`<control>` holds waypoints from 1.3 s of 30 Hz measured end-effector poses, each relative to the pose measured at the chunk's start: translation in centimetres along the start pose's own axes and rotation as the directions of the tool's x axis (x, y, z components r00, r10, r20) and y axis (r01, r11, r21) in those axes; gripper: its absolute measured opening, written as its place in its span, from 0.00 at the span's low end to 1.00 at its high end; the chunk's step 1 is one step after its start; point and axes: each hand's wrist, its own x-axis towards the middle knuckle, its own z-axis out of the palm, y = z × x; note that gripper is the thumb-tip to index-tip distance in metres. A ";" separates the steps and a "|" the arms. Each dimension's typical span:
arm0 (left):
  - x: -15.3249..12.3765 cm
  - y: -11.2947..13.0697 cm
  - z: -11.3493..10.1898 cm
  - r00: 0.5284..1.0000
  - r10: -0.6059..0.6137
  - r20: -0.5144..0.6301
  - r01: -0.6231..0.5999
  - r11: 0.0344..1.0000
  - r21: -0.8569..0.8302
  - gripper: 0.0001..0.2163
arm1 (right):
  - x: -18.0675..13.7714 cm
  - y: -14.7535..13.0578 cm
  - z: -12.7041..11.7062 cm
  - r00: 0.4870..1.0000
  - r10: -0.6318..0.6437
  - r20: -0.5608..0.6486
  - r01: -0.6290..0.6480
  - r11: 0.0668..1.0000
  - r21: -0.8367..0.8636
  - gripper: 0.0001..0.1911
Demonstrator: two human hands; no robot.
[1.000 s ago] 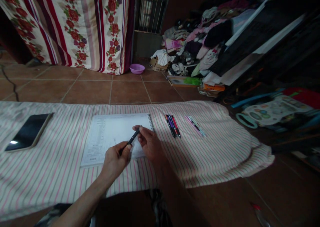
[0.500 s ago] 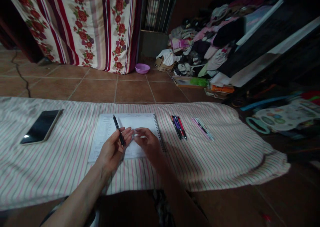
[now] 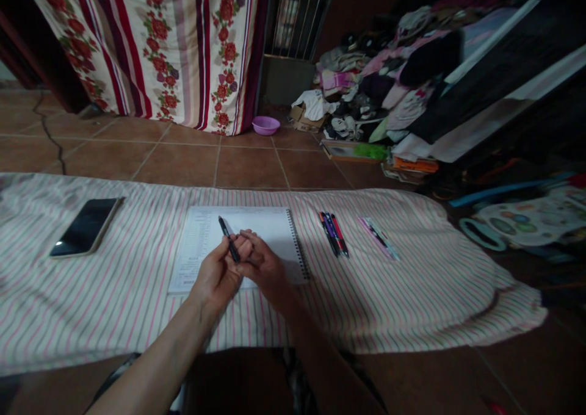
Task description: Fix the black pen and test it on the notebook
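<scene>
A black pen (image 3: 229,239) lies slantwise in my left hand (image 3: 218,274), under its thumb, with one end pointing up and away. My right hand (image 3: 265,267) is closed against the left fingers, its thumb close to the pen's lower end. Whether it grips the pen or only the fingertips is hidden. Both hands are over a spiral notebook (image 3: 270,220), open at a white page with printed lines down its left side. To the right of the notebook is a small group of pens (image 3: 334,235), with slimmer pastel pens (image 3: 379,238) beyond.
A striped cloth (image 3: 421,287) covers the low surface under everything. At its left lies a dark-screened phone (image 3: 86,227). Past the far edge are floor tiles (image 3: 183,155), a purple basin (image 3: 265,126) and a floral curtain (image 3: 187,49). Clothes (image 3: 366,85) are heaped at the back right.
My right hand has moved in and closed against my left fingers by the pen's lower end. The left hand keeps the pen. The whole view has shifted slightly.
</scene>
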 end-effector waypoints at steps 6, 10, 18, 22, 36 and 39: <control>-0.2 -0.4 0.0 1.000 0.023 0.020 -0.024 0.999 0.037 0.11 | -0.3 0.1 0.4 0.994 -0.058 -0.095 0.051 0.996 -0.077 0.25; -0.5 -0.8 0.1 0.998 0.047 0.038 -0.049 0.997 0.064 0.10 | -0.5 0.4 1.1 0.974 -0.140 -0.180 0.112 0.981 -0.157 0.23; -0.5 -0.3 -0.2 0.994 0.022 0.111 -0.034 0.994 0.106 0.13 | -0.2 0.5 0.7 0.994 -0.067 -0.088 0.057 0.992 -0.113 0.27; -0.2 0.0 -0.7 0.997 0.012 0.072 -0.019 0.995 0.095 0.11 | -0.4 0.1 0.0 0.999 -0.036 0.013 0.037 0.997 -0.070 0.29; -0.5 -0.4 -1.4 0.957 0.157 0.246 -0.234 0.915 0.327 0.12 | -0.8 -0.8 -0.5 0.993 -0.108 -0.036 0.089 0.932 -0.352 0.26; -0.5 -0.5 -1.5 0.958 0.137 0.251 -0.223 0.908 0.354 0.15 | -0.7 0.0 -0.7 0.985 -0.154 -0.078 0.114 0.919 -0.377 0.22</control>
